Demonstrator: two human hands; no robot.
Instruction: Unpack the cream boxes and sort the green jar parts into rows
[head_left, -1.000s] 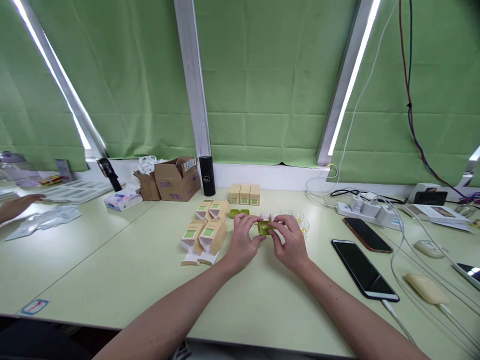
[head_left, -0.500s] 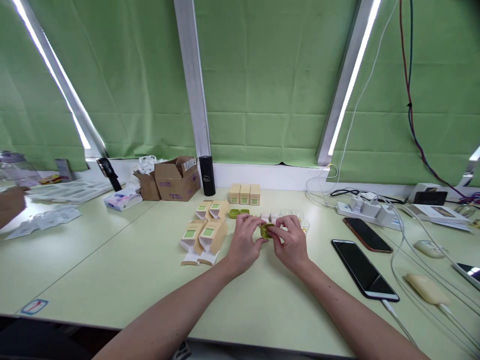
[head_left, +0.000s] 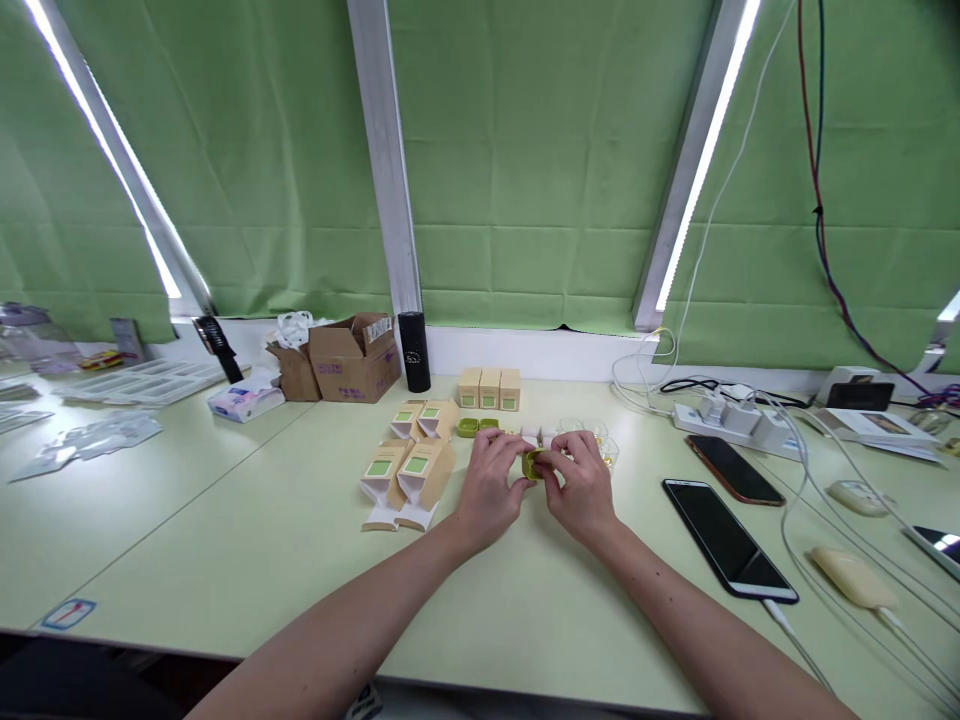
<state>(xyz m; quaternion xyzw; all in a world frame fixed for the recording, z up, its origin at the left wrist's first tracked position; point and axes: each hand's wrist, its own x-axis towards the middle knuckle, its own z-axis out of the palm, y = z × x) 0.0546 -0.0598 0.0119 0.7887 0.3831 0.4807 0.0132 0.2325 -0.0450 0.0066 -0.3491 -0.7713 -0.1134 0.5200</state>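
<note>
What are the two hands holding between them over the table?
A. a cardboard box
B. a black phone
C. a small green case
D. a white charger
C: the left hand and right hand pinch a small green case between their fingertips, while the black phone lies untouched on the table.

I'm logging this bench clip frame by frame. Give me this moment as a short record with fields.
left hand: left hand grips the small green case from the left
right hand: right hand pinches the same case from the right
beside the hands: open kraft boxes to the left, clear cups behind the right hand
farther back: three closed boxes in a row, black cylinder
right side: two phones, power strip
surface: pale green table
</note>
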